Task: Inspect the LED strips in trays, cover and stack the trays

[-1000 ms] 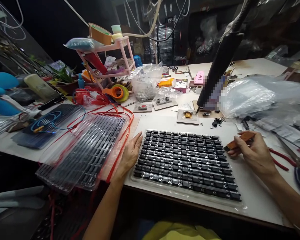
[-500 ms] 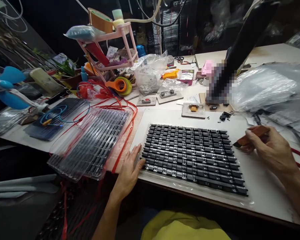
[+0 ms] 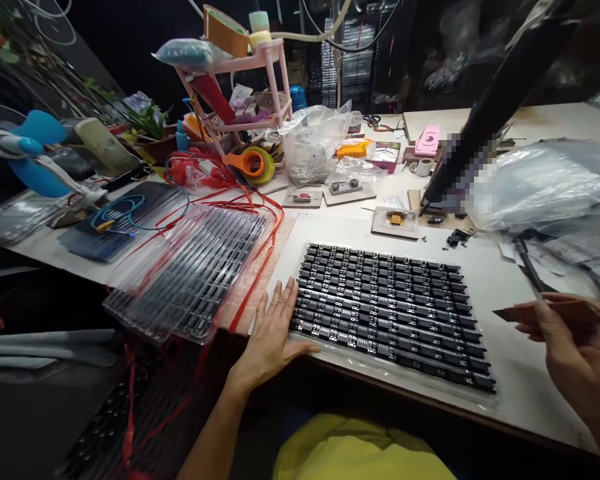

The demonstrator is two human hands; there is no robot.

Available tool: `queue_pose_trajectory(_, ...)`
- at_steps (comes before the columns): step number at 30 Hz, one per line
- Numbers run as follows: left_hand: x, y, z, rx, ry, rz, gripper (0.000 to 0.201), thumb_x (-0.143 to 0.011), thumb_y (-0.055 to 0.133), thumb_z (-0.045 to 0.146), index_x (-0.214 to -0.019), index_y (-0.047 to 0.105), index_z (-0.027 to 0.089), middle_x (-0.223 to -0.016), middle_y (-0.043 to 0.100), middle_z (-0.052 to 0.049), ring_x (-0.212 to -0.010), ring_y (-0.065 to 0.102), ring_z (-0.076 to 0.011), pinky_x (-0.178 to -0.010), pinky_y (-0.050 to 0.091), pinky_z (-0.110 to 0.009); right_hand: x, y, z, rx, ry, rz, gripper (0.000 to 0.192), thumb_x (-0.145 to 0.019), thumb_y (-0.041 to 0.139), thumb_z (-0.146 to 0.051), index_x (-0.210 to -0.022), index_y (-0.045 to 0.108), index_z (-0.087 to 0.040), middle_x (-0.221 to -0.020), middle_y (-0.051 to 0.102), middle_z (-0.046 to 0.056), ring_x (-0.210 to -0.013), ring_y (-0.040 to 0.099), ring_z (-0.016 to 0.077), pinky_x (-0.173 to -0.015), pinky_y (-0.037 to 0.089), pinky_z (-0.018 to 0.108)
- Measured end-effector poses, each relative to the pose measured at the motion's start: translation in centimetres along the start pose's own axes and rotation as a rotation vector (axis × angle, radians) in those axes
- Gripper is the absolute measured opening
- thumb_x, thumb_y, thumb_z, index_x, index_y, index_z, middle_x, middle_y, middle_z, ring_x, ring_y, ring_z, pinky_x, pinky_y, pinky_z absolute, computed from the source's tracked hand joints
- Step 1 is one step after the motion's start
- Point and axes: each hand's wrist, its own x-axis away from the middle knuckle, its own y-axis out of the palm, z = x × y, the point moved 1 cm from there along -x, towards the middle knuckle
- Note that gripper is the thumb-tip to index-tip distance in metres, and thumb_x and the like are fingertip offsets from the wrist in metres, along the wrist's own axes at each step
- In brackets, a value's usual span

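A clear plastic tray (image 3: 410, 385) lies on the white table in front of me, filled with rows of small black parts (image 3: 390, 313). My left hand (image 3: 273, 333) rests flat at the tray's near left corner, fingers spread, thumb along its front edge. My right hand (image 3: 577, 353) is raised off the table at the right, gripping a flat brown stick (image 3: 550, 311) whose tip points left, toward the tray's right edge.
A second tray of black parts in a clear bag (image 3: 195, 277) with red cord lies to the left. Behind stand a pink rack (image 3: 240, 100), tape rolls (image 3: 253, 163), plastic bags (image 3: 535, 187), small jigs (image 3: 395, 223) and a black slanted arm (image 3: 500, 100).
My left hand slid from the tray's left side down to its near left corner. My right hand drew back to the right and lifted the brown stick away from the tray.
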Motion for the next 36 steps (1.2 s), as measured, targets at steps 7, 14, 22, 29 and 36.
queue_pose_trajectory(7,-0.1,0.0,0.0,-0.035,0.002,-0.003,0.110,-0.072,0.053,0.072,-0.148,-0.009,0.024,-0.156,0.013,-0.016,-0.144,0.007,-0.0312,-0.113,0.013,-0.056,0.9,1.4,1.3,-0.110,0.113,0.132,0.037,-0.080,0.057,-0.052,-0.102,0.053,-0.023,-0.076,0.065,0.007,-0.058,0.064,0.0269,-0.061,0.055,0.045)
queue_pose_trajectory(14,-0.1,0.3,-0.1,0.033,-0.013,0.057,0.117,-0.068,0.063,0.066,-0.148,-0.011,0.022,-0.156,0.015,-0.017,-0.142,0.017,-0.0287,-0.115,0.016,-0.051,0.8,1.4,3.6,-0.106,0.062,0.235,0.046,-0.075,0.062,-0.049,-0.108,0.060,-0.017,-0.076,0.064,0.006,-0.053,0.063,0.0233,-0.055,0.054,0.038)
queue_pose_trajectory(22,-0.2,0.6,-0.1,0.000,0.016,0.085,0.112,-0.070,0.061,0.066,-0.149,-0.005,0.021,-0.154,0.018,-0.019,-0.142,0.020,-0.0306,-0.113,0.019,-0.053,0.9,1.4,4.2,0.009,0.024,0.224,0.044,-0.078,0.060,-0.048,-0.108,0.063,-0.015,-0.077,0.066,0.008,-0.058,0.065,0.0245,-0.057,0.053,0.036)
queue_pose_trajectory(29,0.1,0.5,0.1,-0.038,0.034,0.072,0.103,-0.076,0.055,0.064,-0.150,-0.002,0.021,-0.154,0.019,-0.019,-0.143,0.016,-0.0304,-0.112,0.018,-0.054,0.9,1.3,3.6,0.033,-0.025,0.258,0.031,-0.077,0.062,-0.038,-0.099,0.064,-0.017,-0.072,0.066,0.009,-0.057,0.065,0.0227,-0.056,0.050,0.033)
queue_pose_trajectory(36,0.1,0.5,0.3,-0.049,0.032,0.082,0.100,-0.076,0.054,0.066,-0.150,0.002,0.021,-0.155,0.016,-0.018,-0.143,0.013,-0.0314,-0.112,0.018,-0.056,0.8,1.2,2.5,-0.317,-0.018,0.307,0.024,-0.077,0.066,-0.033,-0.094,0.058,-0.018,-0.076,0.067,0.010,-0.045,0.058,0.0180,-0.043,0.045,0.032)
